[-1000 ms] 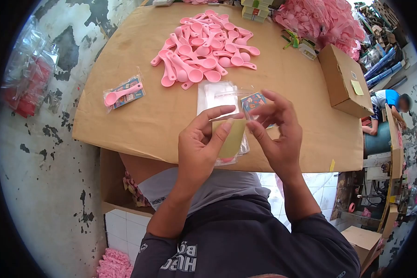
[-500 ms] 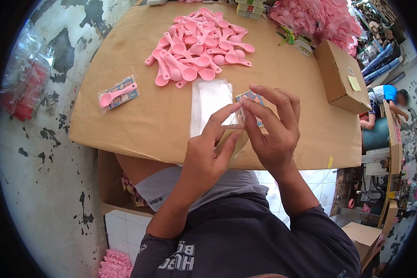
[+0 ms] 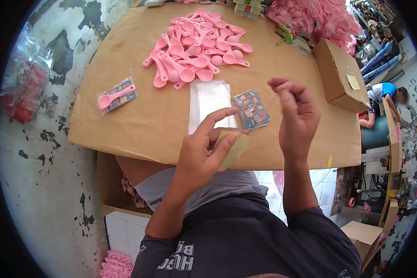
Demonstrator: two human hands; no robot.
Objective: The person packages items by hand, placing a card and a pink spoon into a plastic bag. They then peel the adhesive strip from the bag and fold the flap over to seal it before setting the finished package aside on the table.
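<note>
My left hand (image 3: 203, 150) pinches a clear plastic bag (image 3: 240, 147) between thumb and fingers, with a yellowish card (image 3: 230, 144) in it. Raised to the right, my right hand (image 3: 297, 104) is closed, thumb against fingers, on a thin clear strip (image 3: 272, 105) that shows only faintly. Between the hands lies a small stack of printed blue cards (image 3: 251, 110). A pile of flat clear bags (image 3: 210, 99) sits just beyond my left fingertips. Farther back is a heap of pink measuring spoons (image 3: 197, 46).
One pink spoon (image 3: 117, 96) lies on a bagged card at the left of the brown-covered table (image 3: 139, 125). A cardboard box (image 3: 338, 76) stands at the right, near bagged pink spoons (image 3: 317, 21). Another person (image 3: 384, 95) is at the far right.
My right hand has moved away from the bag, up and to the right, uncovering the printed cards. My left hand still holds the bag in about the same place.
</note>
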